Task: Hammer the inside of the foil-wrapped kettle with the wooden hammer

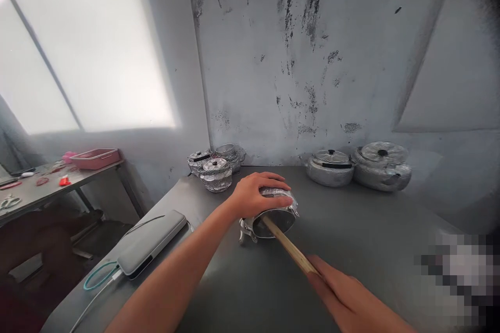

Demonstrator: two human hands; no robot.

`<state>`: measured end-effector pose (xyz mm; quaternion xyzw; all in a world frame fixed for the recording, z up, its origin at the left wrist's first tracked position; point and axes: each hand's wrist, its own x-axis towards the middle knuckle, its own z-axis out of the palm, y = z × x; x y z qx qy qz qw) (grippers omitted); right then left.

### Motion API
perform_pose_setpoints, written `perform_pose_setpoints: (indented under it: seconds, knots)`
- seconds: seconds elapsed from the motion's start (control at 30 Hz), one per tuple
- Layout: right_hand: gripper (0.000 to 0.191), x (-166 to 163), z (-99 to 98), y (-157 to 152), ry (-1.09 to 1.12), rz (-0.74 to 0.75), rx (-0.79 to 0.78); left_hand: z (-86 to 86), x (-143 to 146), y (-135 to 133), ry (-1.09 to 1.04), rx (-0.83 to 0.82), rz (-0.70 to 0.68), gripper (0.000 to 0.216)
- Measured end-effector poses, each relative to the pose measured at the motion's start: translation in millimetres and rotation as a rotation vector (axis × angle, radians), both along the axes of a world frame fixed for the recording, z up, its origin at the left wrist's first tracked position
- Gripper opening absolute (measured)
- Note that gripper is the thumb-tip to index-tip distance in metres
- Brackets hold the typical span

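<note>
A small shiny metal pot (pixel 273 218) lies on its side on the grey table (pixel 367 234), its mouth turned toward me. My left hand (pixel 258 193) rests on top of it, fingers curved over its foil-wrapped wall, holding it down. My right hand (pixel 344 291) grips a thin wooden stick (pixel 287 244) at its near end. The stick's far end reaches into the pot's mouth.
Three small wrapped pots (pixel 215 173) stand at the table's back left, two larger lidded pots (pixel 357 167) at the back right by the stained wall. A grey power bank (pixel 150 242) with a cable lies near the left edge. A side table with a pink tray (pixel 96 158) stands at left.
</note>
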<state>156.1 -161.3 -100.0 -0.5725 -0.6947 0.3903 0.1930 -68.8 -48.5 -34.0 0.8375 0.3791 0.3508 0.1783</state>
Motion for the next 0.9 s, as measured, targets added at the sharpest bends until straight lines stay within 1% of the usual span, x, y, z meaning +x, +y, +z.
perform_pose_setpoints:
  seconds: [0.17,0.33,0.43,0.57,0.63,0.8,0.9]
  knots:
    - [0.04,8,5.9,4,0.057,0.046,0.002,-0.2,1,0,0.005,0.011,0.007,0.032]
    - [0.052,4,-1.8,2,0.088,0.052,0.044,-1.3,0,0,-0.011,-0.003,0.003,0.031]
    - [0.054,3,-4.4,-1,0.108,0.063,0.04,-1.4,1,1,-0.018,-0.001,-0.003,0.031]
    - [0.053,3,-3.1,-3,0.136,0.019,0.028,-1.2,1,0,-0.017,-0.008,0.0,0.03]
    - [0.054,4,-3.8,-3,0.143,0.025,0.034,-1.1,2,-1,-0.017,-0.012,0.004,0.03]
    - [0.057,3,-9.7,-2,0.134,0.058,0.073,-0.9,2,-1,-0.017,-0.018,0.005,0.03]
    - [0.059,0,-10.5,-3,0.158,0.02,0.107,-0.9,2,-1,-0.016,-0.02,0.004,0.03]
